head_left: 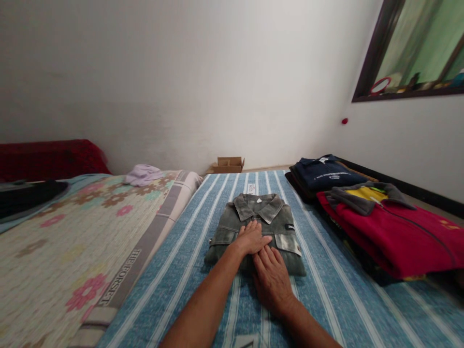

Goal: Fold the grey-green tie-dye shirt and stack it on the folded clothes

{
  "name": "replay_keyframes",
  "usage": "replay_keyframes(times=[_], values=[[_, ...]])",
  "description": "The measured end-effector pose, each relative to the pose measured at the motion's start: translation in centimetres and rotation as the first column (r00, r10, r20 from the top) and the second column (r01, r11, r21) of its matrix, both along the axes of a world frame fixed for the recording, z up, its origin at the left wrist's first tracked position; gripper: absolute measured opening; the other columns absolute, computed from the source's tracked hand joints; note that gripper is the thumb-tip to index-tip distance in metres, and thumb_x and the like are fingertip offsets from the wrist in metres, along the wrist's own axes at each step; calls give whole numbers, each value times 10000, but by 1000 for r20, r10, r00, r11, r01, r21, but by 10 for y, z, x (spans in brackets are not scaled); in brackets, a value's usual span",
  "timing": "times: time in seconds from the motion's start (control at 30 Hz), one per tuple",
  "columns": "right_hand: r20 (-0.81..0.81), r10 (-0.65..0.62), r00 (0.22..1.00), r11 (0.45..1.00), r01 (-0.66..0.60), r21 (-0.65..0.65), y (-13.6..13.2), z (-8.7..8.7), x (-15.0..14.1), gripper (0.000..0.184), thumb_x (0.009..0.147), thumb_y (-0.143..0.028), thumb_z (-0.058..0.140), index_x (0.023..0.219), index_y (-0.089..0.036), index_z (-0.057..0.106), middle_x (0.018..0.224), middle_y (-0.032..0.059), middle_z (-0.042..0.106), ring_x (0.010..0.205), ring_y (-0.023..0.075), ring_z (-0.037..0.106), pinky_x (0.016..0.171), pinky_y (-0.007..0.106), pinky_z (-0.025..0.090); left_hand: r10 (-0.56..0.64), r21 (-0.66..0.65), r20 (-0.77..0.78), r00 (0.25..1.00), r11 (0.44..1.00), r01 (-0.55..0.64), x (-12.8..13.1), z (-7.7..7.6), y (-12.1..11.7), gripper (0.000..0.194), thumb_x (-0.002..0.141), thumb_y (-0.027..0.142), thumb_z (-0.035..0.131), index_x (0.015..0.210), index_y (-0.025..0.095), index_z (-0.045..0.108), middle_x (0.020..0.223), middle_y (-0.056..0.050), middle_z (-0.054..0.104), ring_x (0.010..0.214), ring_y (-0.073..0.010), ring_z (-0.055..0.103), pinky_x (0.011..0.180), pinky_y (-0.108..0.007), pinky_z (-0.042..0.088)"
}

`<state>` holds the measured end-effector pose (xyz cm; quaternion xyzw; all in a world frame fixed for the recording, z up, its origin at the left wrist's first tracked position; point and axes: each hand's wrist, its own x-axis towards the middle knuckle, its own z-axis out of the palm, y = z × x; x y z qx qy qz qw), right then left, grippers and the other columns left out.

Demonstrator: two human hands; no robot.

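Note:
A grey-green denim jacket lies folded into a neat rectangle, its collar toward the wall and its chest pockets facing up. My left hand rests flat on the middle of its front, just below the collar. Close beside it and nearer to me, my right hand lays its outstretched fingers over the jacket's lower front edge. Both hands press on the cloth without gripping it. Part of the jacket's front is hidden under them.
Blue striped bedding spreads under the jacket. At right lie a folded red jacket and a dark navy garment on piles. Left is a floral bed cover with a lilac cloth. A cardboard box stands by the wall.

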<state>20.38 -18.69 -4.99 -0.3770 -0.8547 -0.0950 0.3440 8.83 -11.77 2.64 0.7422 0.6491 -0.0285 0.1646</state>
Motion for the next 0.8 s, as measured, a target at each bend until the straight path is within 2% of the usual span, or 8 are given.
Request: replay_keyframes(times=[0.27, 0.43, 0.63, 0.8], values=[[2, -4, 1000, 999, 4, 35, 1, -4, -1, 518, 775, -94, 452, 1292, -97, 485, 1317, 149, 520, 1280, 267, 371, 1034, 439, 291, -27, 156, -19, 999, 987, 29, -11, 7, -18, 553, 915, 476, 304, 1276, 91, 472, 1418, -201, 393, 1349, -287, 305, 1077, -470, 247], [14, -14, 1000, 1000, 13, 23, 0, -4, -1, 557, 755, -64, 446, 1310, -94, 474, 1334, 153, 506, 1268, 277, 386, 1030, 450, 289, -4, 228, -55, 998, 974, 16, -22, 10, -32, 453, 930, 412, 329, 1197, 109, 534, 1400, -167, 433, 1346, -274, 311, 1082, -483, 246], [13, -5, 1000, 1000, 5, 16, 0, -6, 0, 561, 752, -58, 449, 1311, -97, 473, 1317, 154, 523, 1267, 281, 388, 1022, 459, 295, 47, 328, -10, 999, 944, -42, -33, 3, -40, 371, 904, 365, 417, 1168, 145, 556, 1395, -137, 449, 1344, -252, 322, 1087, -473, 255], [-9, -10, 1000, 1000, 10, 0, -1, -4, -2, 521, 761, -61, 454, 1278, -108, 505, 1300, 157, 537, 1254, 286, 408, 1020, 464, 298, 82, 464, 67, 994, 880, -104, -50, -4, -36, 339, 870, 321, 460, 1104, 125, 607, 1334, -152, 511, 1311, -257, 377, 1074, -410, 306]])
